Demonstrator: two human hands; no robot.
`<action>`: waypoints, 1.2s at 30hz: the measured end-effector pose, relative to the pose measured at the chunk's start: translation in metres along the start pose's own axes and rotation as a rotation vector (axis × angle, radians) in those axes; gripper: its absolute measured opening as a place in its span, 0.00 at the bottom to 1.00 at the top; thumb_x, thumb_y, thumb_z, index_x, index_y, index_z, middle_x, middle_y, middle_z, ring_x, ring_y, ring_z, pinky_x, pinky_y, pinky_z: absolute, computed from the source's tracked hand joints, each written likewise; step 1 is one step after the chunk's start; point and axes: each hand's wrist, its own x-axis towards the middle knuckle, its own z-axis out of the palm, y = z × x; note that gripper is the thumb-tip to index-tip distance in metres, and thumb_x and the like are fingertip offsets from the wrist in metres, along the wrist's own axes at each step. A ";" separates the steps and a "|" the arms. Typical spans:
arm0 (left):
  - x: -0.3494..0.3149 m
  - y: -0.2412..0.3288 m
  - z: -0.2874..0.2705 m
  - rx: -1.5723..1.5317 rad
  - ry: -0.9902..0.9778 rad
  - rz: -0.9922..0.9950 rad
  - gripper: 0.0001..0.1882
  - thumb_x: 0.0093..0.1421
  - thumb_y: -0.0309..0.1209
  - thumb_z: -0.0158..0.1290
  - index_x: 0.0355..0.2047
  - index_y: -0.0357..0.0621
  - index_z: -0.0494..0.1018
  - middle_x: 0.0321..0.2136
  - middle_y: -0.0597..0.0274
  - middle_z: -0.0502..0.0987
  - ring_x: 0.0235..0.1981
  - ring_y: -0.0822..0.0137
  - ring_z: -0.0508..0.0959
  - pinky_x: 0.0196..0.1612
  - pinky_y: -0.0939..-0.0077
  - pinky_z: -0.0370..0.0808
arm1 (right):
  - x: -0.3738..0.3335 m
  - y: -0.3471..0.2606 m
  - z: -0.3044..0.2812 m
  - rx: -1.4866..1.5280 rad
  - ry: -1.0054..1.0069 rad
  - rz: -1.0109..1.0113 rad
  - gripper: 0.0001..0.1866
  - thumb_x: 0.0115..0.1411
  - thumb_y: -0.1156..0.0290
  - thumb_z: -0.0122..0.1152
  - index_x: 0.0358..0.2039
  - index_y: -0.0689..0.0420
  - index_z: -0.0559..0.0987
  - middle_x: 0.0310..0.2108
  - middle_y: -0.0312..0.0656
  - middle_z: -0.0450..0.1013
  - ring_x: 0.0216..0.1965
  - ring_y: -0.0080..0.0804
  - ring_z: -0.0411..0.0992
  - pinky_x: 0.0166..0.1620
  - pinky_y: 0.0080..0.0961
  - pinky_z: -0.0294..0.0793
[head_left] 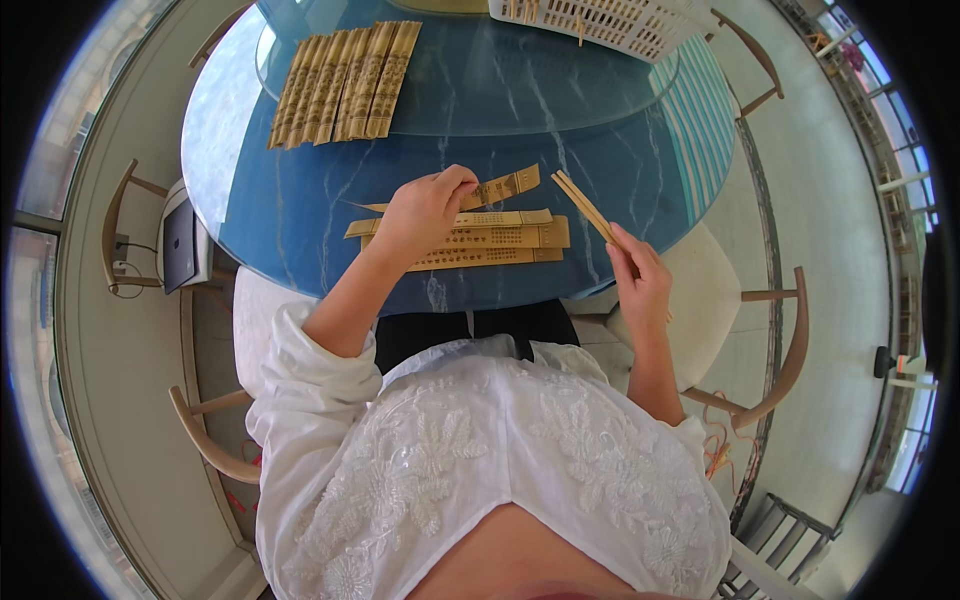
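Blue table (310,225); left hand (428,208) partly hides paper sleeve (511,186).

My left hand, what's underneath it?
Under your left hand lie printed tan strips on the blue tabletop, parts showing on both sides. The stretches beneath your hand are covered, so I can't see them, nor the tabletop under the strips.

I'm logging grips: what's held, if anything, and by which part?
The left hand pinches a brown paper sleeve short of its right end, exact spot hidden. The right hand grips wooden chopsticks partway along, far ends free.
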 end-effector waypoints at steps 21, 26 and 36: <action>-0.021 0.025 -0.008 -0.074 -0.143 0.179 0.06 0.58 0.30 0.57 0.35 0.42 0.78 0.30 0.59 0.81 0.28 0.58 0.80 0.32 0.69 0.76 | 0.007 -0.017 0.038 0.572 -0.316 0.341 0.16 0.58 0.76 0.65 0.48 0.60 0.80 0.36 0.36 0.80 0.35 0.16 0.75 0.38 0.13 0.74; -0.042 0.017 -0.026 -0.123 -0.208 -0.008 0.08 0.60 0.31 0.58 0.36 0.41 0.78 0.29 0.59 0.81 0.26 0.66 0.80 0.28 0.74 0.74 | 0.016 -0.021 0.031 0.448 -0.189 0.275 0.16 0.57 0.79 0.65 0.48 0.60 0.80 0.38 0.38 0.80 0.37 0.18 0.76 0.40 0.15 0.75; -0.105 -0.004 -0.037 -1.089 0.252 -0.668 0.12 0.69 0.33 0.47 0.47 0.39 0.68 0.37 0.55 0.81 0.34 0.66 0.81 0.33 0.75 0.78 | 0.051 -0.032 0.022 0.125 0.100 -0.063 0.16 0.56 0.80 0.66 0.46 0.57 0.82 0.33 0.40 0.80 0.29 0.18 0.75 0.31 0.13 0.72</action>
